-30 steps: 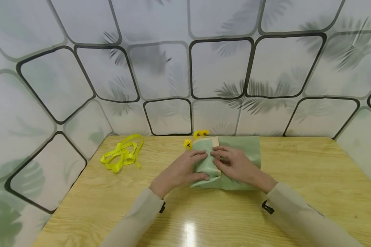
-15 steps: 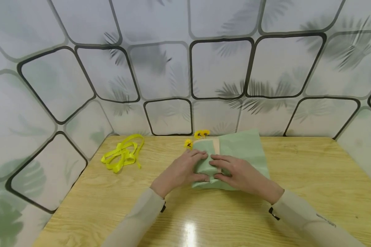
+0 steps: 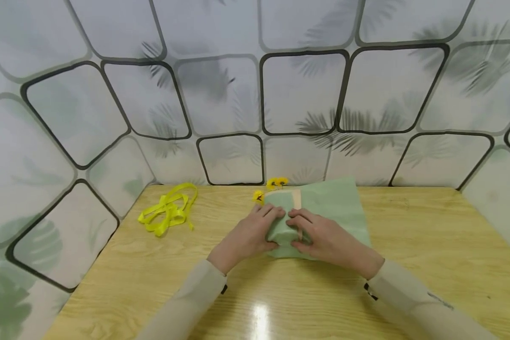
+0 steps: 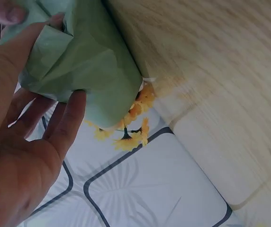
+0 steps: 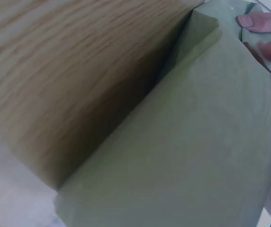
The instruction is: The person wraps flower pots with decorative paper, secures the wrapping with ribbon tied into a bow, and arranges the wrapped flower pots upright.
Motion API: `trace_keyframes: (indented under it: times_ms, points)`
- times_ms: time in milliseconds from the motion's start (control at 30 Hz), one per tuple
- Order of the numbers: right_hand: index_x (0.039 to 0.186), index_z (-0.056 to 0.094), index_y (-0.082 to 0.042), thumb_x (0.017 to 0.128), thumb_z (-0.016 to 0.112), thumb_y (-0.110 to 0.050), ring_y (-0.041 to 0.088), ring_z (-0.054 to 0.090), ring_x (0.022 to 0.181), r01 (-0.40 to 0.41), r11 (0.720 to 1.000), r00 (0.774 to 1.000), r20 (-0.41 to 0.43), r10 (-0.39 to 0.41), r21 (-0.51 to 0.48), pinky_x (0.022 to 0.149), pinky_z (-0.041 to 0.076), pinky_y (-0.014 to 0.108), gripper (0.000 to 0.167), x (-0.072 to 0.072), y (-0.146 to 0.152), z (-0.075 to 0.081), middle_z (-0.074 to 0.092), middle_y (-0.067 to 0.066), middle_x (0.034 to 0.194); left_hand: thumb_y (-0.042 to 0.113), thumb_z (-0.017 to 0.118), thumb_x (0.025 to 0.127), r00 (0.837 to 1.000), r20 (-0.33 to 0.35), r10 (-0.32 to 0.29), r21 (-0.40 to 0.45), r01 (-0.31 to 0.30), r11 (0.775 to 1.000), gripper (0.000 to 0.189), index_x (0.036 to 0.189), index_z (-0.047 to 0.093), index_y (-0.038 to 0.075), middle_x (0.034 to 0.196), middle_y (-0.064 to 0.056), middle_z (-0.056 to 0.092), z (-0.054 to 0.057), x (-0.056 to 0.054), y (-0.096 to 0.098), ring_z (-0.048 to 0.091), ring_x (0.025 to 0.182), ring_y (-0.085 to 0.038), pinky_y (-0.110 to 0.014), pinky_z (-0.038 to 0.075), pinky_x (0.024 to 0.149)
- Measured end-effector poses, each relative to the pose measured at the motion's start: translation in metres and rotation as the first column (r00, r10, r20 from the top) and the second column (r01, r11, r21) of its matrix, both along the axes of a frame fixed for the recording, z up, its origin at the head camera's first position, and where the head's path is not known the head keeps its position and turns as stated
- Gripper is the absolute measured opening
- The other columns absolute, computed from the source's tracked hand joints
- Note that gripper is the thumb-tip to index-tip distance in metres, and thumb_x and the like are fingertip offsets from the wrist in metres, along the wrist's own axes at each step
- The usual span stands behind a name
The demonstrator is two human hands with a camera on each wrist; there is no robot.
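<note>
Pale green wrapping paper (image 3: 340, 203) with a cream edge strip (image 3: 297, 200) lies folded over a bunch of yellow flowers (image 4: 126, 137), whose heads stick out at the far left end. My left hand (image 3: 246, 236) grips the bundle's left side, thumb near the front and fingers over the top. Just to its right, my right hand (image 3: 331, 238) pinches the folded layer by the strip. In the right wrist view a wide sheet of the paper (image 5: 173, 142) rises off the table, with fingertips (image 5: 256, 21) on its far fold. The stems are hidden inside.
A loose, tangled yellow ribbon (image 3: 170, 212) lies at the table's back left. The wooden table (image 3: 429, 245) meets a patterned fabric wall (image 3: 303, 94) right behind the flowers, with another wall side at the left.
The right part of the paper has lifted and swung up and outward. My right hand has shifted slightly lower along the cream strip; my left hand has stayed nearly in place.
</note>
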State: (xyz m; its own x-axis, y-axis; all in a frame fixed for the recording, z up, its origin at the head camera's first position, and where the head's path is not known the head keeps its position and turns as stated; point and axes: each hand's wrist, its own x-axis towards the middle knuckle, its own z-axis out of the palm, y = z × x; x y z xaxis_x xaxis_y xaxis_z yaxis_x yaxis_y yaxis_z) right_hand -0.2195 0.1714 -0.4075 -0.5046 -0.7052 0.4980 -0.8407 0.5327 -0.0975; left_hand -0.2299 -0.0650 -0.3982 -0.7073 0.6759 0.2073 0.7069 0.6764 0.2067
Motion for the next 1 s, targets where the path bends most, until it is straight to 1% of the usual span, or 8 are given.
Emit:
trace_keyframes:
  times_ms: [67,267,433,533,633,733,833,1000]
  points:
    - [0.116,0.065,-0.006,0.083,0.087,-0.021,0.013,0.070,0.092,-0.008,1.000,1.000,-0.006,0.008,-0.002,0.076,0.060,0.025,0.042,-0.001,-0.001,0.000,0.065,0.013,0.127,0.030,0.088,0.082,1.000,-0.020,0.007,0.003,-0.007,1.000,0.074,0.143,0.050,0.010,0.141,-0.007,0.054,-0.001,0.002,0.000,0.053,0.123,-0.028,-0.038,0.054,0.101]
    - [0.108,0.064,-0.005,0.079,0.089,-0.015,0.009,0.066,0.075,-0.059,0.996,0.997,-0.057,0.055,-0.067,0.064,0.055,0.018,0.040,-0.003,-0.001,-0.009,0.067,0.014,0.118,0.038,0.075,0.094,0.998,0.018,-0.053,0.088,0.052,0.995,0.064,0.144,0.055,0.005,0.141,-0.008,0.052,-0.002,0.004,-0.004,0.057,0.126,-0.021,-0.031,0.054,0.102]
    - [0.107,0.064,-0.004,0.079,0.089,-0.014,0.007,0.063,0.072,-0.075,0.994,0.995,-0.071,0.069,-0.081,0.062,0.052,0.016,0.039,-0.003,-0.004,-0.009,0.067,0.011,0.116,0.032,0.075,0.095,0.996,-0.066,-0.067,0.104,0.074,0.992,0.052,0.137,0.063,0.003,0.132,-0.009,0.059,-0.001,0.005,-0.007,0.064,0.115,-0.019,-0.029,0.057,0.095]
    - [0.107,0.064,-0.005,0.079,0.088,-0.014,0.006,0.062,0.071,-0.076,0.993,0.995,-0.066,0.070,-0.087,0.062,0.052,0.015,0.038,-0.004,-0.005,-0.007,0.066,0.009,0.115,0.030,0.077,0.093,0.993,-0.101,-0.066,0.100,0.077,0.992,0.048,0.131,0.066,0.004,0.132,-0.009,0.061,0.001,0.005,-0.007,0.063,0.119,-0.021,-0.030,0.057,0.097]
    - [0.108,0.065,-0.005,0.080,0.088,-0.014,0.007,0.062,0.073,-0.083,0.992,0.996,-0.050,0.079,-0.096,0.063,0.052,0.015,0.037,-0.004,-0.005,-0.006,0.066,0.009,0.115,0.027,0.077,0.093,0.992,-0.101,-0.082,0.087,0.091,0.992,0.045,0.129,0.066,0.003,0.138,-0.010,0.060,0.003,0.005,-0.007,0.060,0.126,-0.025,-0.032,0.055,0.103]
    - [0.110,0.068,-0.004,0.081,0.087,-0.013,0.011,0.068,0.082,-0.088,0.990,0.996,-0.014,0.087,-0.114,0.070,0.057,0.022,0.035,-0.005,-0.003,-0.006,0.068,0.012,0.118,0.025,0.076,0.095,0.991,-0.095,-0.091,0.065,0.098,0.993,0.043,0.129,0.063,0.003,0.142,-0.012,0.060,0.005,0.005,-0.005,0.060,0.129,-0.026,-0.034,0.054,0.105]
    - [0.117,0.071,-0.002,0.084,0.084,-0.012,0.021,0.073,0.101,-0.081,0.988,0.994,0.056,0.089,-0.135,0.082,0.062,0.034,0.036,-0.004,0.001,-0.004,0.070,0.016,0.125,0.025,0.075,0.095,0.992,-0.098,-0.083,0.045,0.088,0.995,0.043,0.130,0.062,0.005,0.141,-0.012,0.062,0.007,0.007,-0.004,0.062,0.127,-0.025,-0.035,0.055,0.103]
    - [0.128,0.069,-0.001,0.093,0.077,-0.013,0.033,0.066,0.125,-0.067,0.987,0.977,0.190,0.094,-0.143,0.098,0.057,0.047,0.038,0.000,0.010,0.004,0.067,0.019,0.136,0.026,0.077,0.093,0.989,-0.123,-0.081,0.019,0.084,0.996,0.047,0.136,0.062,0.012,0.140,-0.009,0.064,0.009,0.008,-0.001,0.065,0.124,-0.024,-0.035,0.057,0.099]
